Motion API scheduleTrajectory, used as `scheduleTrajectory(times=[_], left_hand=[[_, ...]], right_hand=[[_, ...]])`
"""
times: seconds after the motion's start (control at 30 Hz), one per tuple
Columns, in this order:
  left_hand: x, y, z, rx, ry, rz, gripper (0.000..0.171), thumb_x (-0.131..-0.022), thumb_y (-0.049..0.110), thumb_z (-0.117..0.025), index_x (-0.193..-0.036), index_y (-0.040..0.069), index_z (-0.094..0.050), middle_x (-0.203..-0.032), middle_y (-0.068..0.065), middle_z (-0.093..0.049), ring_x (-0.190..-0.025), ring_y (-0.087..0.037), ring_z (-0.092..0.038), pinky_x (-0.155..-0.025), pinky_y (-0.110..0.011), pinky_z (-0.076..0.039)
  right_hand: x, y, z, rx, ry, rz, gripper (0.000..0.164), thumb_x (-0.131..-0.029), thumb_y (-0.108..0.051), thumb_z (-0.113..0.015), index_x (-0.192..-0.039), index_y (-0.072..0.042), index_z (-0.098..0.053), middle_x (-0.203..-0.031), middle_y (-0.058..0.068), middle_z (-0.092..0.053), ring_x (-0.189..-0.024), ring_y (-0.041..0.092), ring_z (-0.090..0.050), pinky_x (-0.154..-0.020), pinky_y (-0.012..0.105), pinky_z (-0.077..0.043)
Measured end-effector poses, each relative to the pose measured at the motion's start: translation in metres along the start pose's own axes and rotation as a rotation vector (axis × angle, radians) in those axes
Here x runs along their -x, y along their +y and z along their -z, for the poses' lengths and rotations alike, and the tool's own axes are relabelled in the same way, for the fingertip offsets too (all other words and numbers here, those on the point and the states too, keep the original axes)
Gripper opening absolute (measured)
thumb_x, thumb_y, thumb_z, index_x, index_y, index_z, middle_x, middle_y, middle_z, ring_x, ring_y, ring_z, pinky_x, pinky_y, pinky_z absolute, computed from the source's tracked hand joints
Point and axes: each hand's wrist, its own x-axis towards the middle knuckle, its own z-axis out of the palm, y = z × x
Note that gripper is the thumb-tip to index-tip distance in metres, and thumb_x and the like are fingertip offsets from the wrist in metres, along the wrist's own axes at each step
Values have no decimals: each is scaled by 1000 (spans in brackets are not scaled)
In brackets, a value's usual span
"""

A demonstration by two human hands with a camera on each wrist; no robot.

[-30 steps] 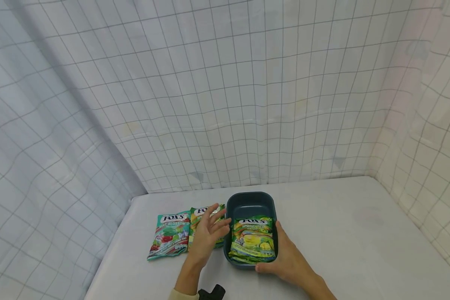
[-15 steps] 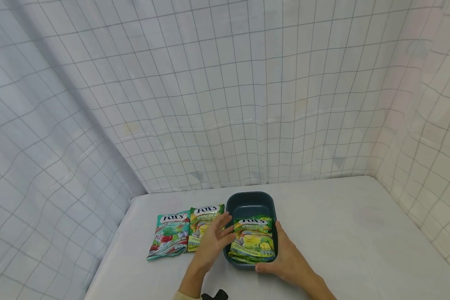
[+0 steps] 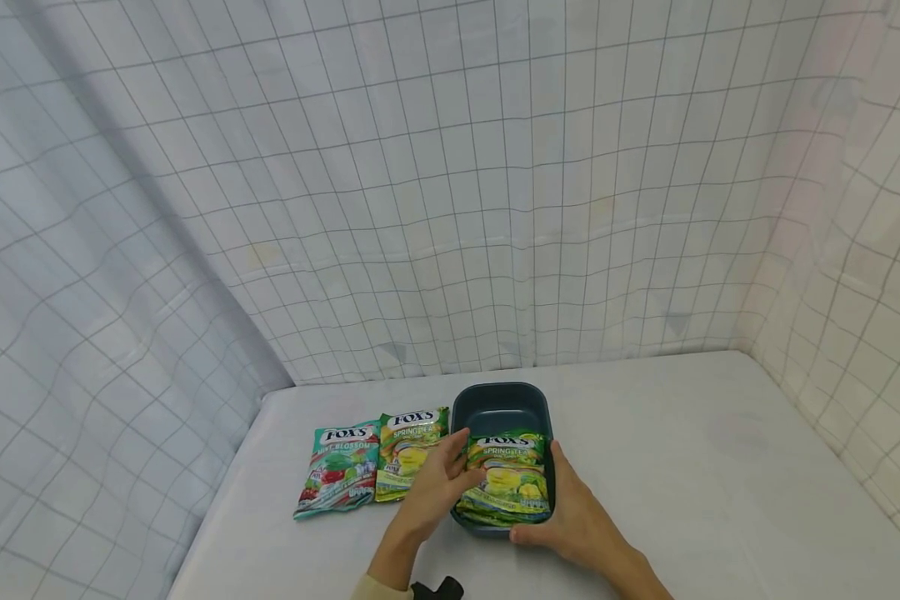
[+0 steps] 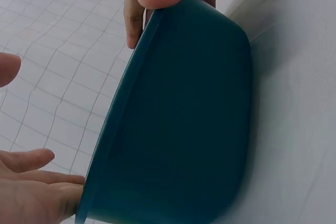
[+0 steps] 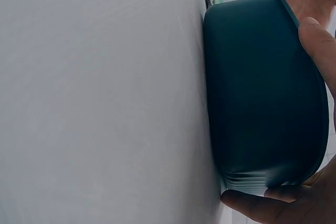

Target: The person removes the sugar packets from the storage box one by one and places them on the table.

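Note:
A dark teal plastic tub (image 3: pixel 499 417) stands on the white table in the head view. Inside its near part lies a green-yellow candy bag (image 3: pixel 504 482), marked FOX'S Spring Tea. My right hand (image 3: pixel 579 518) grips the tub's right side, thumb over the near rim and fingers along the outer wall (image 5: pixel 262 93). At the left rim is my left hand (image 3: pixel 433 493), its fingers loose and its thumb reaching over the bag's left edge. In the left wrist view, fingers of the left hand (image 4: pixel 31 192) meet the tub's rim; whether they touch the bag is hard to tell.
Left of the tub lie a second Spring Tea bag (image 3: pixel 408 454) and a teal Mint Blossom candy bag (image 3: pixel 339 468), side by side. Grid-patterned white curtains (image 3: pixel 450 208) enclose the table (image 3: pixel 682 467) at the back and sides.
My left hand has moved right and a little down, from over the second Spring Tea bag to the tub's left rim. My right hand and the tub have stayed almost still.

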Motion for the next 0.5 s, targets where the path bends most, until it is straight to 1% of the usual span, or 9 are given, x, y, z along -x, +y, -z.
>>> scheduleTrajectory(times=[0.17, 0.37, 0.5], left_hand=[[-1, -1, -8, -58, 19, 15, 79, -99, 15, -67, -160, -4, -19, -164, -29, -14, -150, -47, -14, -116, -59, -27], [-2, -2, -14, -131, 71, 20, 81, -96, 19, -71, -159, -4, -24, -163, -28, -20, -149, -48, -17, -114, -62, -28], [-5, -3, -14, -128, 97, 59, 79, -97, 20, -70, -159, -4, -26, -163, -28, -21, -149, -48, -19, -115, -60, -27]], right_hand=[[0, 0, -1, 1, -1, 10, 148, -61, -69, -88, -162, 1, -5, -165, 24, -20, -145, 43, -33, -110, 62, -35], [0, -2, 0, 6, -9, 2, 148, -62, -71, -87, -162, 2, -6, -165, 24, -19, -145, 43, -32, -110, 63, -34], [1, -2, 0, -1, -11, 1, 147, -63, -70, -87, -162, 1, -5, -165, 24, -19, -145, 43, -32, -110, 63, -34]])
